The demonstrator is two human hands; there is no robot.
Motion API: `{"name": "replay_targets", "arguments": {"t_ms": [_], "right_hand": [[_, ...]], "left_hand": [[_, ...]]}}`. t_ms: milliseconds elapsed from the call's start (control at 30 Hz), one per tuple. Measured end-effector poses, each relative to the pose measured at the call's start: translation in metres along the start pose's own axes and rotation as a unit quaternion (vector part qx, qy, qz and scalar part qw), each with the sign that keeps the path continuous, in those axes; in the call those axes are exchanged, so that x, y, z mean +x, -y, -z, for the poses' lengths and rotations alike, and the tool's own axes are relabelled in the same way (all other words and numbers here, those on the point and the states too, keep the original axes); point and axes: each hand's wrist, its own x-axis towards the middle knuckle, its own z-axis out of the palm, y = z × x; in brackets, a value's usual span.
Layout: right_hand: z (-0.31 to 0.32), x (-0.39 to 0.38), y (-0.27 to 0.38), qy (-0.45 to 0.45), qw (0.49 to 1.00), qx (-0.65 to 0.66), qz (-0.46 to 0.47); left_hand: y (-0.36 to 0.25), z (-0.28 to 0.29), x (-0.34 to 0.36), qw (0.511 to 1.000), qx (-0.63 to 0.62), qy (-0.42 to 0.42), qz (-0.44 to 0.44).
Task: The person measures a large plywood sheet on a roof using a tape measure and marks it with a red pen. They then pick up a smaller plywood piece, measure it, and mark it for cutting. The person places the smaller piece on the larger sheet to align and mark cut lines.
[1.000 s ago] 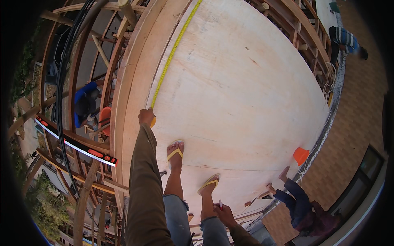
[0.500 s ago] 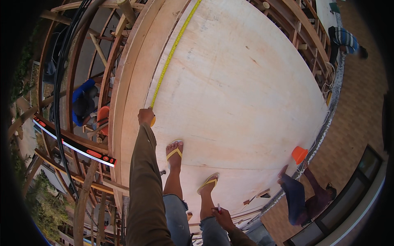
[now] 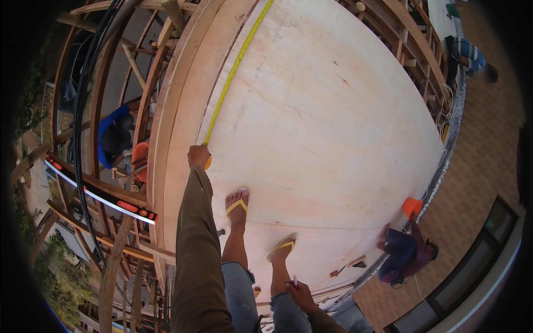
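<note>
My left hand (image 3: 198,156) is closed around a yellow tape measure (image 3: 209,162), most of its case hidden by the fingers. From it the yellow blade (image 3: 229,83) runs away from me across a pale plywood sheet (image 3: 322,139), close to the sheet's left edge. By my right knee, my right hand (image 3: 303,297) is closed on a marker (image 3: 295,282) with a white and red body, its tip end pointing up. Both my feet, in yellow flip-flops (image 3: 236,206), stand on the plywood between the hands.
Left of the plywood is an open timber frame with a long spirit level (image 3: 102,198), black cables (image 3: 83,111) and a person in blue (image 3: 115,139) below. At right a co-worker (image 3: 408,252) crouches by an orange bucket (image 3: 412,207). A hammer-like tool (image 3: 355,261) lies nearer me.
The co-worker at right has shifted leftward and bent toward the orange bucket, which has moved slightly right. The person in stripes has shifted a little. My hands barely differ.
</note>
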Motion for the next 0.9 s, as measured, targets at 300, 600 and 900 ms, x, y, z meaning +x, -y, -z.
{"name": "replay_targets", "arguments": {"t_ms": [300, 600, 900], "right_hand": [[-0.002, -0.001, -0.020, -0.004, 1.000, 0.003, 0.020], [0.008, -0.049, -0.038, -0.021, 0.998, -0.018, 0.051], [0.066, -0.189, -0.042, -0.116, 0.980, 0.083, 0.140]], "left_hand": [[0.004, -0.002, -0.002, 0.999, 0.032, -0.006, -0.017], [-0.008, 0.045, -0.082, 0.987, -0.068, 0.012, -0.144], [-0.143, 0.146, -0.324, 0.881, -0.266, 0.361, -0.151]]}}
